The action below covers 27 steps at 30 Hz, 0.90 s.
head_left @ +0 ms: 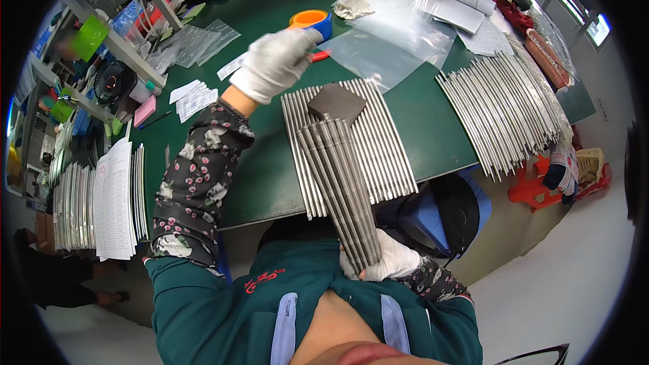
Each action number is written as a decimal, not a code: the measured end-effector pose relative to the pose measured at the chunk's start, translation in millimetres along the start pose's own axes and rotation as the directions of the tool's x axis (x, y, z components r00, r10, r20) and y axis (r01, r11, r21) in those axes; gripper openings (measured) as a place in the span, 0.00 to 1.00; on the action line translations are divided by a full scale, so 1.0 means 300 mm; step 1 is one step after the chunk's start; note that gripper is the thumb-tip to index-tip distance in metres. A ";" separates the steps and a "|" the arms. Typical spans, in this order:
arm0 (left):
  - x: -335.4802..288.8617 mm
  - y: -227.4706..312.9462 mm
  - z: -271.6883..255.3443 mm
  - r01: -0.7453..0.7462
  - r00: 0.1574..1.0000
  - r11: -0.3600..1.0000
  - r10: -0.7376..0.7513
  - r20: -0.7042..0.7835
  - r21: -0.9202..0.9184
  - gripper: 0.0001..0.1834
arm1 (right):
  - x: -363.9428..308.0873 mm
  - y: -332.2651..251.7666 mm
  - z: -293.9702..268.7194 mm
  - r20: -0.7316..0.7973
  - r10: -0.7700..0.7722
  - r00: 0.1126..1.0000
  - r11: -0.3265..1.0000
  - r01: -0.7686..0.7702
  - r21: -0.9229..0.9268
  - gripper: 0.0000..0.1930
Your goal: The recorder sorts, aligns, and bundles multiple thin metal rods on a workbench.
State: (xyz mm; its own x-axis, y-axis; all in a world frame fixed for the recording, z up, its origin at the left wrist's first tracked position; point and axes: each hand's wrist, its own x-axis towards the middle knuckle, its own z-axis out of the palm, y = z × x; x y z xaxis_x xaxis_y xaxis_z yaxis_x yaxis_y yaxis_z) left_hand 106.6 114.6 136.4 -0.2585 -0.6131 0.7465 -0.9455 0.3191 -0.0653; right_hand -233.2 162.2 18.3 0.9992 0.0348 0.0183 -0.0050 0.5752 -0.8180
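Note:
My right hand (389,257), in a white glove, grips the lower end of a bundle of dull grey metal rods (341,192) close to my body. The bundle slants up over a row of shiny metal rods (385,155) laid side by side on the table. A dark grey block (338,103) rests on that row, by the bundle's far end. My left hand (276,66), also gloved, is raised beyond the row's left corner with its fingers curled. Whatever it may hold is hidden. Close to its fingertips are tape rolls, orange and blue (312,20), and a small red item (320,56).
More rods (500,111) lie in a row on the right of the green table (260,179). Rods with paper sheets (113,196) stand at the left edge. Clear plastic bags (385,54) spread at the back. A small fan (113,82) is at left, a red stool (527,186) at right.

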 end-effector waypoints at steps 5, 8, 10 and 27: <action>0.087 -0.079 0.238 -0.243 0.709 0.956 0.061 0.703 0.163 0.12 | -0.039 0.002 -0.041 -0.062 -0.025 0.998 0.996 0.020 -0.082 0.29; 0.108 -0.110 0.343 -0.376 0.593 0.913 0.107 0.798 0.157 0.09 | -0.063 0.023 -0.067 -0.056 -0.088 0.995 0.996 0.087 -0.015 0.30; 0.126 -0.105 0.389 -0.464 0.577 0.862 0.120 0.808 0.204 0.07 | -0.073 0.012 -0.075 -0.095 -0.109 0.989 0.993 0.104 -0.051 0.30; 0.385 -0.128 -0.193 0.118 0.905 0.967 -0.011 -0.425 0.227 0.02 | -0.044 -0.012 -0.026 -0.097 0.108 0.989 0.993 -0.102 0.062 0.37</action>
State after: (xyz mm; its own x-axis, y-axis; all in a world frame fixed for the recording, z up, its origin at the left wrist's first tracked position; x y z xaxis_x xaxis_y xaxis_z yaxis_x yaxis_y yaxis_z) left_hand 124.7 73.5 263.5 -0.1397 -0.2516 0.9577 -0.9895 0.0723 -0.1253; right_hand -246.2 153.3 16.6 0.9919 0.0174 -0.1257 -0.1095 0.6183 -0.7783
